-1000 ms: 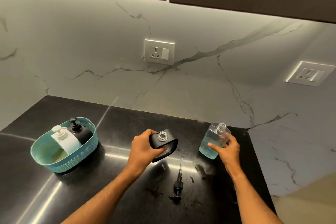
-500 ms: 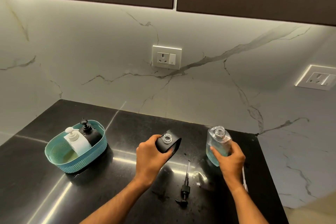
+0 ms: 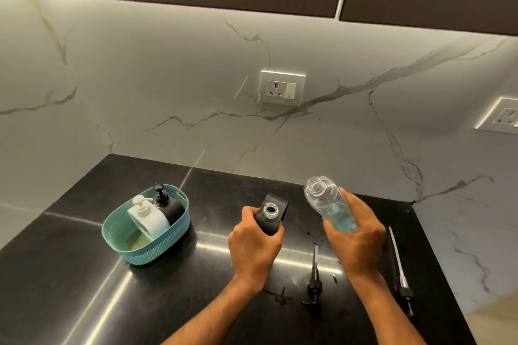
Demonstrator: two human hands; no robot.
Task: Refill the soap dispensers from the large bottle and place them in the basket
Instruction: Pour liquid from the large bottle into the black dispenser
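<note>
Left hand (image 3: 253, 244) wrapped around the lower body of a black dispenser (image 3: 271, 214), which stands, leaning slightly, near the middle of the dark surface (image 3: 70, 274) with its round neck uncapped and facing up; right hand (image 3: 354, 238) closed around the lower half of the clear bottle (image 3: 326, 204), held above the surface toward the right edge and tilted so that its open mouth leans toward the dispenser, not yet over it; blue soap sits in the low end of the bottle, under the fingers. Two pump heads with long tubes lie flat: a black pump (image 3: 313, 283) between the forearms, a second pump (image 3: 399, 272) near the right edge. The teal basket (image 3: 157, 249) stands toward the left side, holding a white dispenser (image 3: 147, 217) and a second black dispenser (image 3: 169, 206), both capped. Handling, as a judgement: the bottle is probably thin plastic, light when so little is left, and liable to give under a hard squeeze, so a hold around its wider lower half suits pouring; the glossy dispenser may be slick with soap and is best steadied low, clear of the narrow neck. The dispenser's fill level cannot be seen through its opaque wall; both palms hide their contact faces; small marks on the surface near the pumps may be drips, but cannot be made out.
</note>
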